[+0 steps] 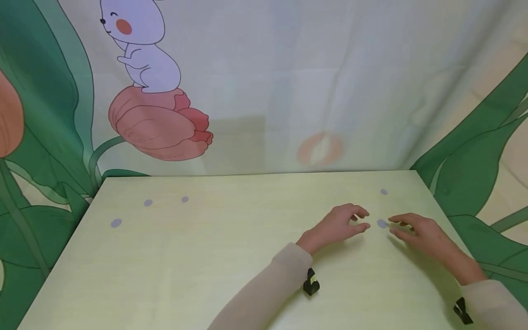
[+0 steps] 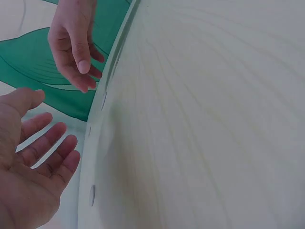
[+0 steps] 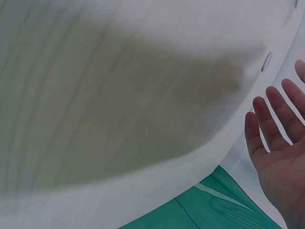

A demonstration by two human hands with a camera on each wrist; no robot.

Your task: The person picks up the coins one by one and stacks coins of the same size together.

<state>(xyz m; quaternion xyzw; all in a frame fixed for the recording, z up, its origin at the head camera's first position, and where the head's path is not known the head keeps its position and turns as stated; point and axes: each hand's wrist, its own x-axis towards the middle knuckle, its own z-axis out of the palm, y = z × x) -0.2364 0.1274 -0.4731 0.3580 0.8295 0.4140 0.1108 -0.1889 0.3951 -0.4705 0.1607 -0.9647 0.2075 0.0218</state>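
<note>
My left hand (image 1: 340, 223) hovers over the right part of the pale wooden tabletop (image 1: 231, 256), its fingers relaxed and pointing right. Facing it from the right is my right hand (image 1: 425, 233), fingers loosely bent and holding nothing. Between the two hands a round purple spot (image 1: 382, 223) shows on the tabletop, close to the right fingertips. In the left wrist view the left palm (image 2: 28, 176) is bare, with fingers spread. The right wrist view shows the right fingers (image 3: 276, 119) extended, also with nothing in them.
Another purple spot (image 1: 383, 191) lies near the back right of the tabletop. Several more, such as one purple spot (image 1: 116, 223), are at the back left. Behind the table hangs a printed curtain (image 1: 264, 91) with a white rabbit, a pink flower and green leaves. Dark wrist straps (image 1: 311, 283) show at the sleeves.
</note>
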